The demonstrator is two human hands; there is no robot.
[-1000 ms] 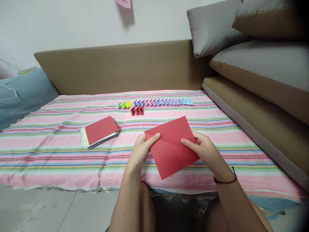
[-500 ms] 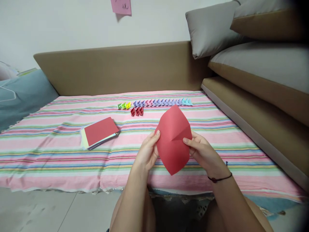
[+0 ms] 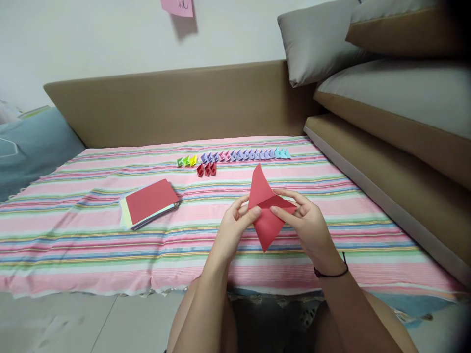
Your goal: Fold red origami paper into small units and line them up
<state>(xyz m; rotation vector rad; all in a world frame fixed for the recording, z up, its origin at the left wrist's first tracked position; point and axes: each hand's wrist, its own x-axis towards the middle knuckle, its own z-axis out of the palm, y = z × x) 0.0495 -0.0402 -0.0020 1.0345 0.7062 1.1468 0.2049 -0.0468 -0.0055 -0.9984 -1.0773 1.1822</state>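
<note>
Both my hands hold one red paper sheet (image 3: 265, 225) above the striped cloth (image 3: 91, 235). It is bent in half along a diagonal, its two sides pressed toward each other. My left hand (image 3: 234, 230) pinches its left edge. My right hand (image 3: 308, 226) pinches its right edge, a black band on that wrist. A stack of coloured paper (image 3: 149, 202) with a red sheet on top lies to the left of my hands. Behind the hands runs a row of small folded paper pieces (image 3: 235, 156) in green, yellow, purple, pink and blue, with three red folded pieces (image 3: 206, 169) in front of it.
A brown padded backrest (image 3: 176, 103) runs behind the cloth. Brown and grey cushions (image 3: 390, 103) are stacked at the right, a grey pillow (image 3: 316, 41) above them. A blue pillow (image 3: 33, 147) sits at the left. A pink note (image 3: 177, 7) hangs on the wall.
The red sheet went from flat and open to bent in half as my hands drew its side corners together. Both hands moved closer to each other.
</note>
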